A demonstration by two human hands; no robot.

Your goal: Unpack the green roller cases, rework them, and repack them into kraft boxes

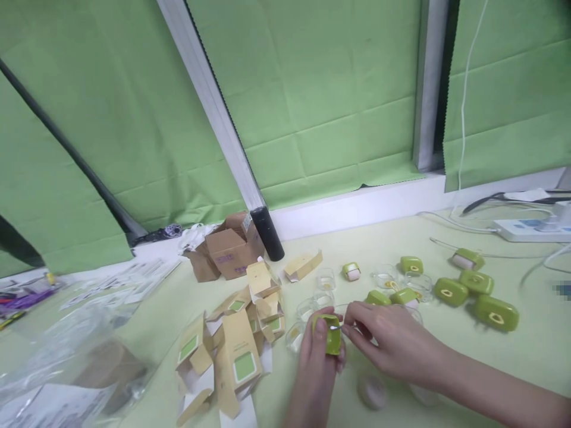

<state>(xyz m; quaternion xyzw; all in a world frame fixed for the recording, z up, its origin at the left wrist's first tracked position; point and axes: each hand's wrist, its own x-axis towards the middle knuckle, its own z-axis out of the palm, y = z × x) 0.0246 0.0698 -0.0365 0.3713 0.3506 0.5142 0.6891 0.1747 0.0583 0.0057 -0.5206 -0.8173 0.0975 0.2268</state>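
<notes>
My left hand (314,359) is wrapped round a small, glossy green case (332,341), its hollow side turned up and towards the right. The fingers of my right hand (386,333) pinch a thin metal tool (336,327) whose tip reaches into the case; its exact kind is too small to tell. Just beyond my hands lie clear plastic covers (325,278) and more green cases (378,297). A blurred, pale round piece (372,392) rests on the table below my right wrist.
Opened small cardboard boxes (238,356) are heaped to the left. Behind them stand a brown carton (229,252) and a black cylinder (266,233). Several green cases (496,313) lie at the right, near a white power strip (530,230) with cables. Clear plastic bags (66,351) cover the left side.
</notes>
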